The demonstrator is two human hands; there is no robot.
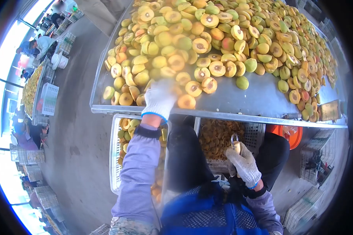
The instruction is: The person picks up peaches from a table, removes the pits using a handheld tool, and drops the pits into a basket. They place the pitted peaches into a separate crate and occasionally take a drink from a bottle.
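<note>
My left hand [160, 98], in a white knit glove, reaches over the near edge of the metal table [259, 100], beside halved yellow-green peaches [217, 68]. Motion smears its fingers, so I cannot make out whether they hold anything. Lower right, my right hand [245, 164], also gloved, is closed around a coring tool [235, 145] with a light-coloured handle and a metal loop at its tip. The tool points upward above a crate of brown pieces [219, 137] between my knees. Many of the peach halves show brown pits or hollows.
A white crate [114, 156] with peach halves stands below my left arm. An orange bucket [294, 137] sits under the table at right. A metal block [330, 111] lies at the table's right corner. Stacked crates [317, 150] stand further right; other people work at left.
</note>
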